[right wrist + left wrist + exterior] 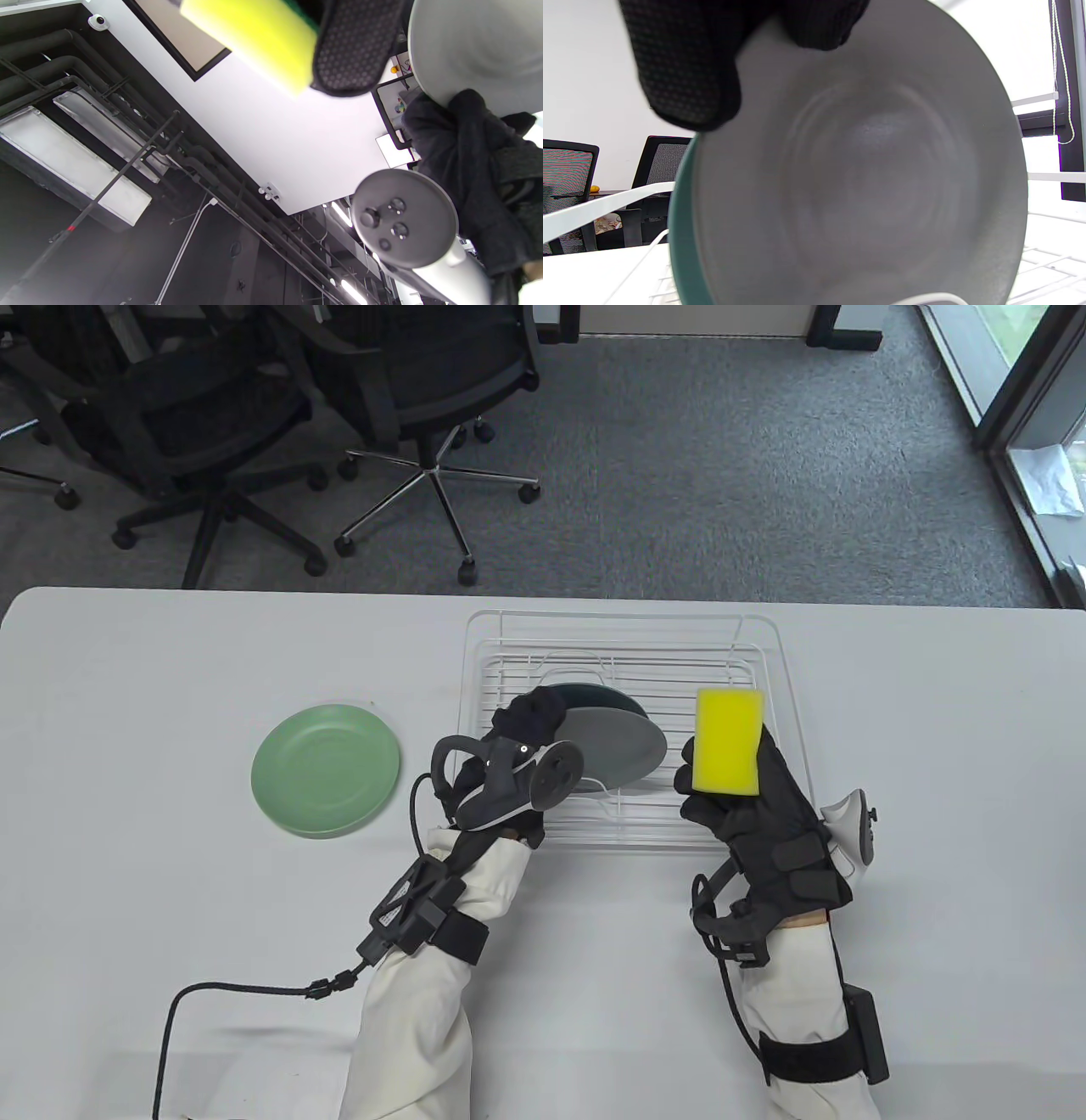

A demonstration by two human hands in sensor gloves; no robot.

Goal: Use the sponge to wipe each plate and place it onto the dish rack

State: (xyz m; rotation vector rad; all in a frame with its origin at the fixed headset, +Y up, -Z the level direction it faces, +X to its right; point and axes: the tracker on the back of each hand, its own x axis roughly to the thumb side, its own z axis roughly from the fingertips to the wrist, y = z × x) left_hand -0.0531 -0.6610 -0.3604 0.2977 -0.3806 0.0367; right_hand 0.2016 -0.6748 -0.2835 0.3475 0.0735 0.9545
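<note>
White-sleeved arms reach in from the near edge of the worktop [127, 712], a cable trailing from the left wrist. Nearer of the two, the right hand [755, 823] is raised with its fingers curled round a yellow sponge [728, 741], held upright just off the rack's right rim. Beyond it, the left hand [517, 755] grips a grey plate [615, 742] by its left edge, tilted over the wire dish rack [628, 661], with a dark teal plate [594, 697] close behind it; whether either rests on the wires cannot be told. A one-sided hold on a leaning plate could likely let it slip and clatter into the teal one or the wires. Room is tight inside the rack, with sponge and plate near each other. To the left, a green plate [326, 770] lies flat amid open worktop, well apart from the rack.
</note>
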